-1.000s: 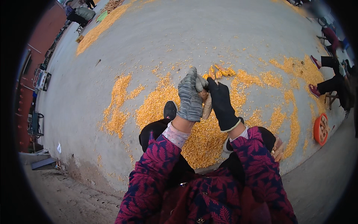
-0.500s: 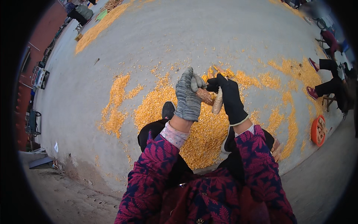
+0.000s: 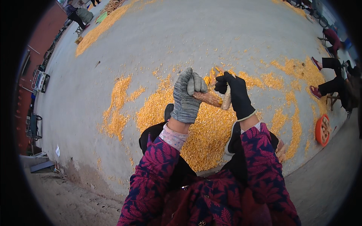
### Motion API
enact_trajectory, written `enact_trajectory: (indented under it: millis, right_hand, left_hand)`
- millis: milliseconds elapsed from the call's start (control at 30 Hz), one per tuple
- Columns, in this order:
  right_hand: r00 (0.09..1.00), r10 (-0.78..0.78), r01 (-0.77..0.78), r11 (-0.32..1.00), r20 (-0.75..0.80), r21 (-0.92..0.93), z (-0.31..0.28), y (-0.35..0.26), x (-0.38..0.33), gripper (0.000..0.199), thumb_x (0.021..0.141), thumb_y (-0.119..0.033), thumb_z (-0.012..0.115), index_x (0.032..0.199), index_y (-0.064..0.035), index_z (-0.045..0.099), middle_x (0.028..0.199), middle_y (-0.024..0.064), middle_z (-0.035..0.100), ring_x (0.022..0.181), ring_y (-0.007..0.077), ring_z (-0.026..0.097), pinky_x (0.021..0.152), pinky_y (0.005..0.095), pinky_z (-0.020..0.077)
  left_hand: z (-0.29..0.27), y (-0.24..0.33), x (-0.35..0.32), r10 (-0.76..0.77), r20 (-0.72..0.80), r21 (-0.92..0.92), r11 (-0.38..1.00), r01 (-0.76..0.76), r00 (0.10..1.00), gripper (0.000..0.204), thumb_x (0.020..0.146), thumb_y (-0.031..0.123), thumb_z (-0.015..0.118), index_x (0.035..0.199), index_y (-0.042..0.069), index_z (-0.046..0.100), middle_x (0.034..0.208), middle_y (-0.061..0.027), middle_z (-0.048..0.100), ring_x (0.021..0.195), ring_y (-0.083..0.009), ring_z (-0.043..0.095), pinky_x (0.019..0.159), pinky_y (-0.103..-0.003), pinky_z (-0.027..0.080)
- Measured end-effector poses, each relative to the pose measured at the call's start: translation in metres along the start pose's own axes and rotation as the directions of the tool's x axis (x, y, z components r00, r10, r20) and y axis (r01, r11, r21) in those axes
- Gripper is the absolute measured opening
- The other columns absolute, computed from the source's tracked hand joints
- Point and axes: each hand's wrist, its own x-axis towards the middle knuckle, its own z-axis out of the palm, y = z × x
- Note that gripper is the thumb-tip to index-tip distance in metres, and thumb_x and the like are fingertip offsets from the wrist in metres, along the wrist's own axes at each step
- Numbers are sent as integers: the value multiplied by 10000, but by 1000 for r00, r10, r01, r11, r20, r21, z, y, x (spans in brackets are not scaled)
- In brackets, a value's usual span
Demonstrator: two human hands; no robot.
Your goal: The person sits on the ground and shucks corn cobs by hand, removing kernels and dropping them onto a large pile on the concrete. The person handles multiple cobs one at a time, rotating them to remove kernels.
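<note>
Over the last second the two gloved hands have drawn apart. A second ago the left hand (image 3: 187,98) in its grey knit glove and the right hand (image 3: 234,94) in its black glove were pressed together around the cobs, which stood nearly upright between them. Now the brownish corn cob (image 3: 207,98) lies almost level, sticking out rightward from the left fist, and its tip meets the pale stripped cob (image 3: 226,101) held in the right hand, with more of both cobs showing.
</note>
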Motion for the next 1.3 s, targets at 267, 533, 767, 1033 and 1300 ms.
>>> enact_trajectory:
  millis: [267,533,767,1033,1300]
  right_hand:
    - [994,-49,71,971,98,-229,22,12,-34,278,866,-296,530,935,-57,654,841,75,655,677,185,624,608,310,481]
    - [676,-727,564,404,120,-720,36,12,-36,215,817,-266,613,807,-54,647,710,133,629,649,275,624,580,338,478]
    - [994,88,-76,983,69,-165,15,22,-12,347,826,-303,591,650,-3,601,580,55,577,463,146,538,430,279,414]
    - [961,-227,260,939,161,-226,14,11,-23,342,873,-310,553,994,-2,639,808,54,652,703,145,586,687,281,449]
    - [990,-136,130,878,20,-460,34,16,-29,358,845,-327,572,755,14,632,638,82,609,565,161,571,572,298,442]
  left_hand:
    - [-2,23,9,146,-308,-84,980,-179,940,480,895,310,432,439,162,445,480,-19,438,524,-188,502,578,-338,439]
    - [-17,13,4,71,-99,-138,987,-85,993,476,908,330,396,471,140,420,458,-35,409,444,-209,442,576,-387,464]
    - [41,0,-22,8,23,570,822,-20,1000,550,956,315,301,459,116,426,459,-46,433,446,-208,468,533,-362,455]
    - [9,20,5,127,-151,274,958,-82,980,552,963,333,272,458,137,381,443,-42,381,433,-201,401,552,-356,419]
    - [2,4,0,43,198,125,990,-69,979,553,955,330,294,448,130,388,421,-50,388,399,-203,390,499,-364,401]
